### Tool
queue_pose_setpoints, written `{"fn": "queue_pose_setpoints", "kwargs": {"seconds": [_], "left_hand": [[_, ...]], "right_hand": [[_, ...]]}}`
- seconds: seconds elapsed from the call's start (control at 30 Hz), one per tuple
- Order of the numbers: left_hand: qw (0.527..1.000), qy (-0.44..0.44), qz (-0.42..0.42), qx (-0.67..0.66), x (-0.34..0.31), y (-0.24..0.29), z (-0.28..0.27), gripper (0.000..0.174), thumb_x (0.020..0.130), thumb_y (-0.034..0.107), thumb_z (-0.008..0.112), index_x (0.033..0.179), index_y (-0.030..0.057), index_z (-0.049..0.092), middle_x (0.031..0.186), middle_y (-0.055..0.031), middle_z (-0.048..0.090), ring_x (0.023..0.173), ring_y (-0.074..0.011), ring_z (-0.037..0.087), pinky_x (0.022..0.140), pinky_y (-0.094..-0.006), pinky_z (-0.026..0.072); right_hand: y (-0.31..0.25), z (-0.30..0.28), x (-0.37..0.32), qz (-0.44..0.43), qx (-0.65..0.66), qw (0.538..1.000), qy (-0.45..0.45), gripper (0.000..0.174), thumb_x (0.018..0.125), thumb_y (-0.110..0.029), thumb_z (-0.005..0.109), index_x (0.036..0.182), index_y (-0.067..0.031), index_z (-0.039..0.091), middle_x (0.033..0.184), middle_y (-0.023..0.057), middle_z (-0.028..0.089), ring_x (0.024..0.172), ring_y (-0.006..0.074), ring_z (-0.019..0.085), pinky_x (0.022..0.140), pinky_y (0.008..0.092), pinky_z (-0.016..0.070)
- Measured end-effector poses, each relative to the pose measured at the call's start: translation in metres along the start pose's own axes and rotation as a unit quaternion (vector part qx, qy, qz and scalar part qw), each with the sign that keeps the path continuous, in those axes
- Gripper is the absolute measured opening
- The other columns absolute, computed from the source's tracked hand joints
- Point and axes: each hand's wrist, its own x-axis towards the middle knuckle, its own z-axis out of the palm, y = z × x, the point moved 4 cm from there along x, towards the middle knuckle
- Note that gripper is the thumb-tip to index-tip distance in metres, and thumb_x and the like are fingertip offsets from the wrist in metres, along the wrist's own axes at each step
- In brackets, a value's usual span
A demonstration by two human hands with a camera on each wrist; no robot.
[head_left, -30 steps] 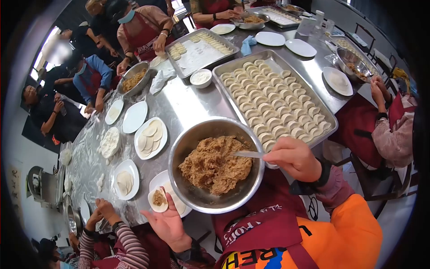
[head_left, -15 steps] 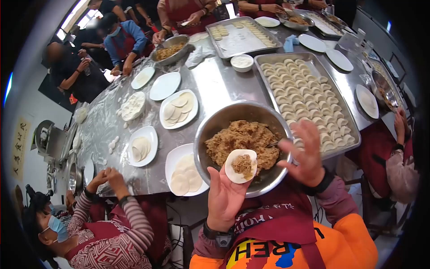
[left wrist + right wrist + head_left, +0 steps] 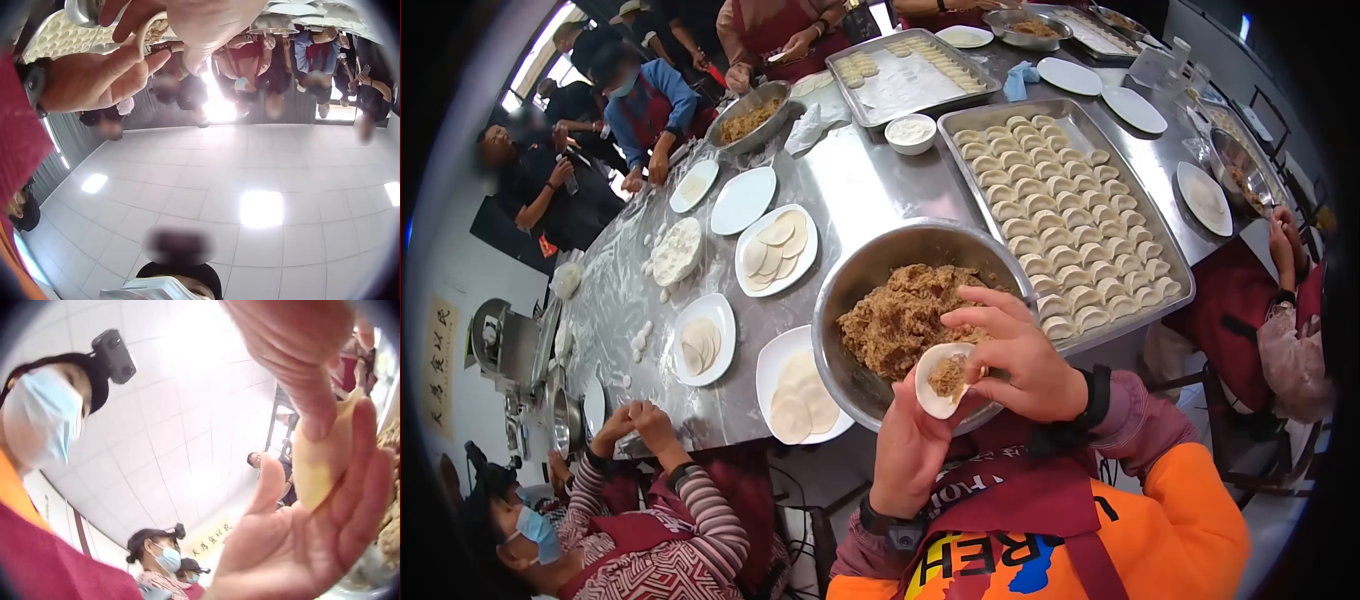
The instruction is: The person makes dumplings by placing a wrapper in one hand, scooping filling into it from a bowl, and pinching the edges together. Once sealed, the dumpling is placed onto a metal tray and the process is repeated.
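In the head view, a round dumpling wrapper (image 3: pixel 930 398) with a dab of brown filling (image 3: pixel 947 376) sits tilted on the fingers of my left hand (image 3: pixel 908 455). The fingers cup its underside. My right hand (image 3: pixel 1028 368) reaches over from the right, thumb and forefinger pinching the wrapper's edge. In the right wrist view the wrapper (image 3: pixel 319 459) looks bent upward, with the left thumb apart from it. Both hands are over the near rim of a steel bowl (image 3: pixel 828 300) heaped with filling (image 3: pixel 900 315). The right hand hides part of that bowl.
A metal tray (image 3: pixel 1088 128) of dumplings in rows lies right of the bowl. On the left stand a plate (image 3: pixel 772 350) of wrappers, more plates and a flour bowl (image 3: pixel 675 255). A person in a striped sleeve (image 3: pixel 718 515) sits at left; others work across the table.
My right hand has let go of the utensil in the bowl and come left to the wrapper's edge. My left hand has brought the filled wrapper rightward from the plate to the bowl.
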Motion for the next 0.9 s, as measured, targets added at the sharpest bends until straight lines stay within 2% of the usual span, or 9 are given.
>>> {"fn": "queue_pose_setpoints", "kwargs": {"seconds": [0.07,0.1,0.2,0.3,0.47,0.53,0.63,0.73,0.9], "left_hand": [[0.998,-0.040,0.016,0.039,0.000,0.000,0.003,0.070,0.090,0.051,0.046,0.135,0.0000,0.029,0.130,-0.0143,0.045,0.119,-0.0248,0.048,0.098,-0.0420,0.0415],[0.999,-0.035,0.016,0.015,0.000,0.003,0.005,0.065,0.086,0.034,0.060,0.134,0.0001,0.031,0.127,-0.0135,0.047,0.115,-0.0235,0.051,0.094,-0.0410,0.0456],[0.997,-0.027,0.050,0.055,-0.001,0.004,0.007,0.063,0.080,0.013,0.066,0.132,-0.0001,0.034,0.126,-0.0120,0.048,0.113,-0.0207,0.051,0.093,-0.0361,0.0465],[0.990,0.034,0.082,0.109,0.000,0.002,0.005,0.057,0.078,0.000,0.065,0.128,-0.0005,0.040,0.122,-0.0097,0.050,0.111,-0.0185,0.052,0.090,-0.0318,0.0472],[0.980,0.086,0.110,0.144,0.000,0.002,0.005,0.044,0.082,-0.001,0.060,0.124,-0.0010,0.045,0.114,-0.0088,0.056,0.100,-0.0157,0.057,0.082,-0.0272,0.0485],[0.980,0.086,0.120,0.134,0.001,0.004,0.004,0.042,0.083,-0.002,0.058,0.123,-0.0012,0.046,0.111,-0.0099,0.058,0.095,-0.0155,0.059,0.078,-0.0261,0.0487],[0.977,0.075,0.146,0.140,-0.001,0.016,0.005,0.041,0.084,-0.002,0.057,0.123,-0.0015,0.046,0.108,-0.0116,0.060,0.089,-0.0159,0.061,0.074,-0.0249,0.0485],[0.966,0.068,0.180,0.175,-0.001,0.024,0.008,0.041,0.084,0.000,0.057,0.123,-0.0020,0.046,0.107,-0.0122,0.061,0.085,-0.0164,0.060,0.071,-0.0249,0.0480],[0.946,0.096,0.201,0.235,0.001,0.028,0.014,0.043,0.083,0.002,0.057,0.124,-0.0024,0.044,0.105,-0.0117,0.060,0.079,-0.0154,0.058,0.068,-0.0247,0.0469]], "right_hand": [[0.009,0.004,0.002,0.032,0.074,0.997,-0.013,0.014,0.069,-0.014,0.070,0.071,-0.0077,0.057,0.116,0.0110,0.054,0.121,0.0347,0.040,0.099,0.0461,0.0300],[0.010,0.005,0.004,0.030,0.088,0.996,-0.004,0.014,0.069,-0.013,0.069,0.070,-0.0068,0.057,0.113,0.0116,0.054,0.118,0.0345,0.042,0.099,0.0436,0.0310],[0.009,0.007,0.009,0.047,0.092,0.995,0.001,0.012,0.071,-0.009,0.069,0.073,-0.0070,0.057,0.117,0.0126,0.052,0.122,0.0343,0.040,0.100,0.0438,0.0299],[0.006,0.013,0.011,0.037,0.102,0.993,0.055,0.011,0.069,-0.008,0.067,0.072,-0.0057,0.056,0.113,0.0117,0.054,0.116,0.0326,0.044,0.098,0.0421,0.0331],[0.008,0.018,0.007,0.070,0.138,0.981,0.119,0.012,0.069,-0.007,0.066,0.077,-0.0044,0.057,0.109,0.0121,0.055,0.111,0.0314,0.048,0.095,0.0399,0.0366],[0.008,0.019,0.006,0.105,0.187,0.966,0.145,0.014,0.071,-0.007,0.066,0.081,-0.0041,0.058,0.107,0.0127,0.055,0.109,0.0311,0.049,0.094,0.0392,0.0375],[0.018,0.000,-0.006,0.159,0.254,0.924,0.240,0.018,0.072,-0.008,0.066,0.089,-0.0046,0.060,0.103,0.0127,0.056,0.104,0.0305,0.050,0.091,0.0376,0.0389],[0.020,0.008,-0.014,0.099,0.061,0.985,0.129,0.021,0.075,-0.010,0.066,0.095,-0.0046,0.062,0.101,0.0107,0.057,0.098,0.0283,0.051,0.088,0.0362,0.0396],[0.021,0.033,-0.016,0.148,0.259,0.948,0.110,0.035,0.066,-0.017,0.075,0.098,-0.0077,0.064,0.096,0.0086,0.057,0.095,0.0248,0.052,0.085,0.0346,0.0389]]}}
